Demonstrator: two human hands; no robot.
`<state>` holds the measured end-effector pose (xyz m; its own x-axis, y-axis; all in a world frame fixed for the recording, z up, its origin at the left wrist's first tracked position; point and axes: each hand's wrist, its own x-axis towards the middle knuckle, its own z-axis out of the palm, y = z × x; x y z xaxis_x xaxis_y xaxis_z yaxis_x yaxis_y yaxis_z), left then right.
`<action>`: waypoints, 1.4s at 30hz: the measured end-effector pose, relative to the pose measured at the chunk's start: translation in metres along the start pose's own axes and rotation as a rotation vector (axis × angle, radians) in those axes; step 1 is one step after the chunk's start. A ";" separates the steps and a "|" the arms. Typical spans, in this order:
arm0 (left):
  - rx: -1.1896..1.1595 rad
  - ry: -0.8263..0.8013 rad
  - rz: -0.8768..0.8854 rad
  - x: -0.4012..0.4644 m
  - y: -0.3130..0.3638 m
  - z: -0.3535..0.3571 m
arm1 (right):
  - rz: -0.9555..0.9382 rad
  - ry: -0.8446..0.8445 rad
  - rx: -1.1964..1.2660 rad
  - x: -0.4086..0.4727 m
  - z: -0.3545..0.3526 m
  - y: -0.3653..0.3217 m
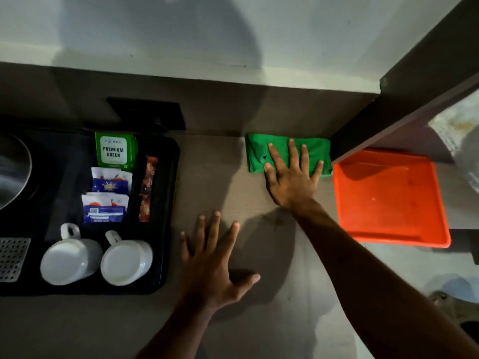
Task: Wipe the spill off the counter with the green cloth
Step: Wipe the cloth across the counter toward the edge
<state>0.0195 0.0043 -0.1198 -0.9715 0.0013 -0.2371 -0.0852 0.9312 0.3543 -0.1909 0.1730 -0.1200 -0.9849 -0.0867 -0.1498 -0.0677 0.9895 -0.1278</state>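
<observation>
Counter (220, 177): right hand (291, 180) flat on one green cloth (282, 149), left hand (211, 263) splayed, empty; two mugs (70, 263)

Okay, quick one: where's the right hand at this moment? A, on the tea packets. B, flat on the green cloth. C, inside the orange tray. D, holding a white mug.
B: the right hand lies spread, palm down, on the green cloth on the counter.
</observation>
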 end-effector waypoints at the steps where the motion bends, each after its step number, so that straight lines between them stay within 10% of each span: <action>1: -0.001 0.005 0.004 -0.001 -0.001 0.001 | 0.030 0.017 0.003 -0.001 -0.001 0.000; 11: -0.008 0.029 0.025 -0.003 -0.002 -0.002 | 0.064 -0.074 -0.010 -0.022 -0.004 -0.024; 19: 0.000 0.133 0.042 -0.005 -0.001 -0.001 | 0.170 -0.320 -0.003 -0.238 0.008 0.005; 30: 0.076 0.202 0.014 -0.003 0.001 0.015 | 0.049 -0.113 0.060 0.001 0.002 -0.005; 42: 0.163 0.117 0.012 -0.005 0.001 0.003 | -0.083 -0.048 0.010 -0.180 0.023 0.043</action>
<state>0.0250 0.0066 -0.1208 -0.9921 -0.0211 -0.1234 -0.0460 0.9782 0.2026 -0.0123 0.2284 -0.1212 -0.9672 -0.1742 -0.1851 -0.1470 0.9774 -0.1519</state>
